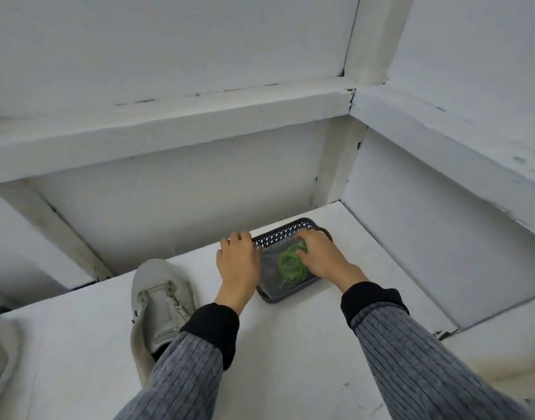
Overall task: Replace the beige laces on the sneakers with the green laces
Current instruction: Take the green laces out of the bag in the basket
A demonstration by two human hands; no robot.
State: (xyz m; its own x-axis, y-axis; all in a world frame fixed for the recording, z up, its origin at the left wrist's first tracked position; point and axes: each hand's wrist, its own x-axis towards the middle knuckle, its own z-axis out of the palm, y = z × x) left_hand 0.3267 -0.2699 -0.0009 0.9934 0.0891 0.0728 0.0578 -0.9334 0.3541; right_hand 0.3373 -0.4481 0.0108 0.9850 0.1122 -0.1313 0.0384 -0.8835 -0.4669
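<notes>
Hands reach into the dark basket [290,234]: right hand [323,256] pinches bagged green laces [290,263], left hand [239,259] steadies the rim, fingers curled. Slippery plastic could slide free.

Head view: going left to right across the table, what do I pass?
Sneaker → left hand → green laces, in a clear bag inside the dark basket → right hand.

Bare white-panelled booth [175,56], plain white work surface [290,344]
</notes>
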